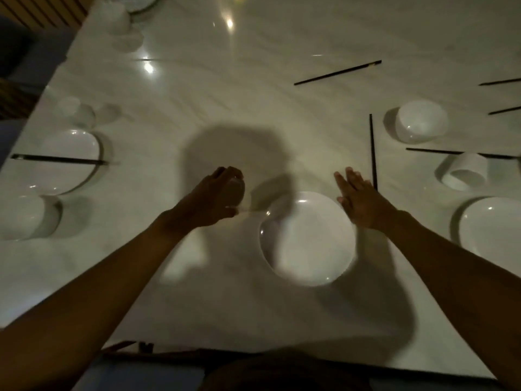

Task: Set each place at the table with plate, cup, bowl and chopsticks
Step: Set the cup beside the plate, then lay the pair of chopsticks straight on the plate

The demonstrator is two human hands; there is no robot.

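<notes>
The left hand (217, 197) is closing around a small pale cup (235, 193), just left of the round white plate (307, 238) on the glossy white marble desk (253, 94). The right hand (363, 201) is hovering open and empty near a black chopstick (372, 150). This place is lacking a bowl; a white bowl (420, 121) is lying unplaced.

Glossy pale marble table (253, 80), dim light
</notes>
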